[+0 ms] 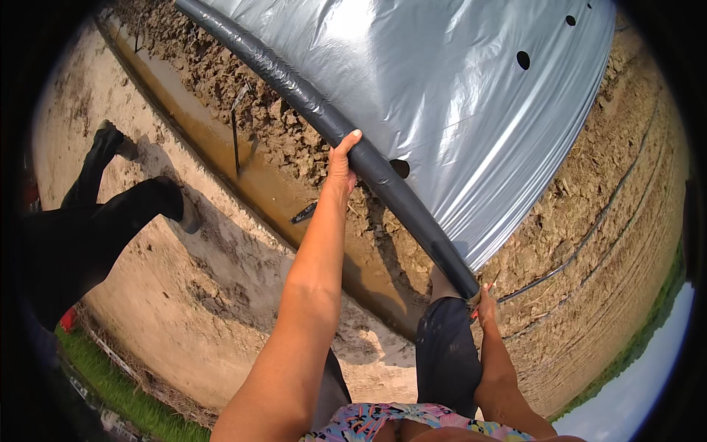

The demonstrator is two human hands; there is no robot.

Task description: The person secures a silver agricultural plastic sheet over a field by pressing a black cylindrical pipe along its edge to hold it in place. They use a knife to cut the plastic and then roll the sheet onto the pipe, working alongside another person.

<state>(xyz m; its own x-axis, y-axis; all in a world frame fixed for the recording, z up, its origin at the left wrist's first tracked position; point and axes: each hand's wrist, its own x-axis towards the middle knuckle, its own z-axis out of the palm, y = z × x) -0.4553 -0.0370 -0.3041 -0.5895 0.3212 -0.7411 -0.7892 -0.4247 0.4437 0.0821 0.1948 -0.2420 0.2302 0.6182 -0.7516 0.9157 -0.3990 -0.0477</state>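
Note:
A long roll of plastic mulch film (295,91), black on its outside, runs diagonally from upper left to lower right. My left hand (343,160) grips it near the middle, thumb over the top. At the lower right end of the roll is my right hand (487,306), its fingers closed around that end and partly hidden. A thin red-orange object (474,314) shows on both sides of this hand; its kind is unclear. Silver film (442,83) spreads from the roll over the ground, with round holes (523,60) cut in it.
A narrow ditch (212,146) of muddy water lies left of the roll, with a dark stake (236,141) in it. Beyond it, another person's black-trousered legs (130,218) stand on a dirt path (132,276). Cloddy soil (265,110) borders the film; a black hose (585,243) lies at right.

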